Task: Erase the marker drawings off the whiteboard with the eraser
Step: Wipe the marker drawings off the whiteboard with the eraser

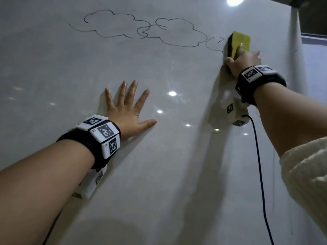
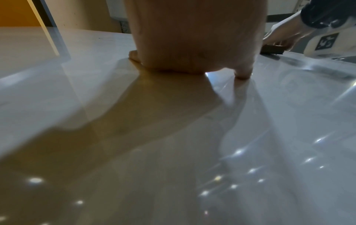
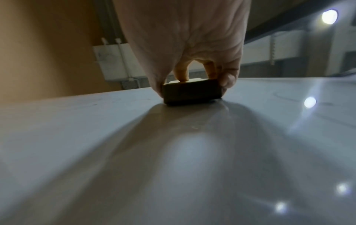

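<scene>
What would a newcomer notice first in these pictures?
First, the bright yellow rectangular sponge eraser, gripped by the right hand and pressed on the glossy white whiteboard at the upper right. Next, the thin black cloud-shaped marker drawings, running leftward from the eraser across the top. Lower down, the left hand rests flat with fingers spread.

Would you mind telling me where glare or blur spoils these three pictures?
Head view: sharp, lamp glare dots the glossy whiteboard. Left wrist view: the left hand is shadowed, the background soft. Right wrist view: the backlit right hand grips a dark-looking yellow sponge eraser.
</scene>
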Action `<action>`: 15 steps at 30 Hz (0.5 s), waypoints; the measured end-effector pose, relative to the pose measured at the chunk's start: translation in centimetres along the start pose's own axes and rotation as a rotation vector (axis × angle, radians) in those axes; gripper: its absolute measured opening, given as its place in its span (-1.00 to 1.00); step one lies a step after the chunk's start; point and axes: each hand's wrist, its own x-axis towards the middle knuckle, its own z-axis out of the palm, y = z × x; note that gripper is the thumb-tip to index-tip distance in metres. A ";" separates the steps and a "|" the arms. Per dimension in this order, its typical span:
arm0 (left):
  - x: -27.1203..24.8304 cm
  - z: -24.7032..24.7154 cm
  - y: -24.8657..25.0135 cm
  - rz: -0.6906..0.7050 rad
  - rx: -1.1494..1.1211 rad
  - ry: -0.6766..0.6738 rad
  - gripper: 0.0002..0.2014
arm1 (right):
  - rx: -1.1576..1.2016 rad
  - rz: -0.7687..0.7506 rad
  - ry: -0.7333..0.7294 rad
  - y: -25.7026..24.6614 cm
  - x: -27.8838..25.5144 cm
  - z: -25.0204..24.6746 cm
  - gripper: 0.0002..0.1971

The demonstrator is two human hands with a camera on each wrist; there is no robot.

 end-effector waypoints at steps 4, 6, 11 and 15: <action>0.1 0.0 0.0 -0.002 0.003 -0.012 -0.13 | -0.062 -0.117 -0.029 0.9 -0.5 0.3 -0.37; 0.2 0.1 0.0 -0.003 0.006 -0.012 -0.13 | -0.056 -0.049 0.001 1.1 -0.4 0.2 -0.36; 0.2 0.0 -0.1 0.004 0.001 -0.002 -0.13 | 0.001 -0.067 -0.035 -1.8 -0.9 0.3 -0.34; 0.2 0.0 -0.1 0.012 -0.001 -0.010 -0.13 | -0.042 -0.158 -0.043 -1.6 -1.1 0.6 -0.35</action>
